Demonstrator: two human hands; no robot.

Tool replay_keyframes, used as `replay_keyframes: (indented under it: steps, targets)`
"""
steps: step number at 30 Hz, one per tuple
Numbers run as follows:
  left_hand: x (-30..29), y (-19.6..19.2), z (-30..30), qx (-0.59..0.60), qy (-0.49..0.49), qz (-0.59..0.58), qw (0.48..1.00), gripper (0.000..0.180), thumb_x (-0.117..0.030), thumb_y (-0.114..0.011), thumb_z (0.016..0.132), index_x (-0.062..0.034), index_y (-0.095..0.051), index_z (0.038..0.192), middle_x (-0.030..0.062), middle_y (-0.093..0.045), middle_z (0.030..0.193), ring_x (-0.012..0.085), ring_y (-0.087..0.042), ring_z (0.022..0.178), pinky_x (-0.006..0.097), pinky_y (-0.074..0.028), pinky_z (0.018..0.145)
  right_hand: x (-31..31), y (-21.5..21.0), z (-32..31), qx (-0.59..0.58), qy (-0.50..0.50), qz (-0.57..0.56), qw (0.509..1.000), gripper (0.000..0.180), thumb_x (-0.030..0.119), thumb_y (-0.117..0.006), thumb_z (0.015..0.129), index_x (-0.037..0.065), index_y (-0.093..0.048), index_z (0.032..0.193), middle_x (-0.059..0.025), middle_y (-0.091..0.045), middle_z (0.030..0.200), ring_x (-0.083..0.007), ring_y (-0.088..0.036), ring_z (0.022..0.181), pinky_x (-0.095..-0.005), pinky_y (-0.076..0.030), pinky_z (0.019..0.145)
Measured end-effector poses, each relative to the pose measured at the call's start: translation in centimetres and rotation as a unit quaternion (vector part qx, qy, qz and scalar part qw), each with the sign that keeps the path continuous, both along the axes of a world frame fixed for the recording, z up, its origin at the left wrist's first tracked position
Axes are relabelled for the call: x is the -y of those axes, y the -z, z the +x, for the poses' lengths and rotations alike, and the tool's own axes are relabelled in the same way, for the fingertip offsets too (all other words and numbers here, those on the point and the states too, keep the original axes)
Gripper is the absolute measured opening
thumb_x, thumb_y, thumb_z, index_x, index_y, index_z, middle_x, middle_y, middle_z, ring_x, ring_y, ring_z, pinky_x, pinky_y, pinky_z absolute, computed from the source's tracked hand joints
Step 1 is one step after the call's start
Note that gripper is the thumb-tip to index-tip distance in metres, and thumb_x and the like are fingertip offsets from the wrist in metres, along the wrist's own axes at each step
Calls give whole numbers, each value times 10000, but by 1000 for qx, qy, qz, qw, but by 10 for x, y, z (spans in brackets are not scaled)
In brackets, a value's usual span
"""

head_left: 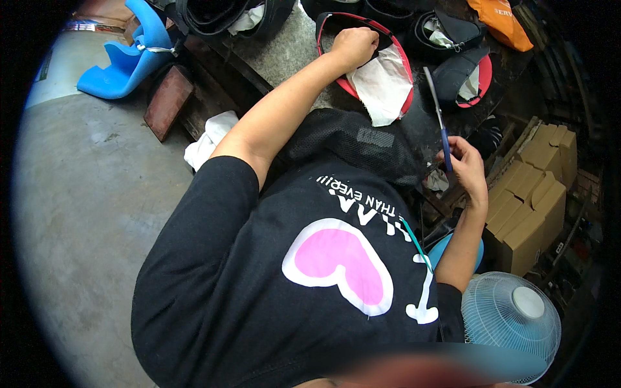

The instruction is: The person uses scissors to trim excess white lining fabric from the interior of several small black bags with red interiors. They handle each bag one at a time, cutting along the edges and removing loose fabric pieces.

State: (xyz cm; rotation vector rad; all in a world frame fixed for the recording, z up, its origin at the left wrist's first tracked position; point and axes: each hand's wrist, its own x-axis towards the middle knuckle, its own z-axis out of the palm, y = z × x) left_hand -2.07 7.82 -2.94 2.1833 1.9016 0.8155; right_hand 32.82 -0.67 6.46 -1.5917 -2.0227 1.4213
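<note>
My left hand (pixel 356 48) reaches across to a black cap (pixel 406 63) with a red edge, lying with its inside facing up. Its fingers are curled closed at the cap's inner band; the fingertips are partly hidden. A piece of white lining (pixel 383 90) hangs out over the cap's near edge. In my right hand (pixel 468 165) is a slim metal tool with a blue handle, apparently scissors (pixel 444 137) seen edge-on. The blades point away from me, between that cap and another black-and-red cap (pixel 446 79). Black mesh fabric (pixel 352 139) lies just in front of me.
More black caps (pixel 453 31) crowd the table's far side, near an orange bag (pixel 501 24). Cardboard boxes (pixel 527 207) and a fan (pixel 514 310) stand to my right. To the left are a blue foam-like piece (pixel 123 68) and a white cloth (pixel 208 139).
</note>
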Motion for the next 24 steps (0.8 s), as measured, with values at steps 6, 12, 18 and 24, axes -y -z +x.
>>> replay_keyframes:
  steps: [6, 12, 18, 24]
  targets:
    - [-1, -4, 3, -2, 0, -21, 1000, 158, -206, -598, 799, -88, -685, 859, 125, -677, 886, 326, -659, 855, 435, -517, 774, -21, -19, -65, 291, -80, 262, 917, 395, 388, -757, 722, 105, -671, 984, -124, -684, 808, -299, -676, 781, -400, -520, 684]
    - [-3, -5, 6, -24, 0, -20, 999, 148, -193, -597, 798, -78, -677, 846, 130, -678, 876, 326, -659, 856, 443, -514, 771, -40, -8, -106, 356, -141, 395, 835, 402, 441, -788, 666, 88, -648, 798, -100, -686, 750, -264, -667, 720, -397, -538, 661]
    - [-5, -4, 5, -17, 2, -9, 1000, 145, -193, -587, 799, -84, -675, 839, 135, -678, 854, 331, -661, 837, 449, -515, 758, -33, -17, -110, 350, -140, 412, 829, 387, 438, -788, 664, 92, -643, 761, -99, -672, 690, -260, -673, 707, -392, -531, 633]
    - [-6, -1, 7, -21, -1, -4, 1000, 162, -207, -576, 807, -88, -679, 846, 144, -681, 855, 334, -663, 833, 452, -518, 753, -41, -12, -114, 347, -141, 449, 811, 372, 426, -800, 657, 97, -645, 739, -91, -664, 654, -257, -670, 657, -387, -526, 621]
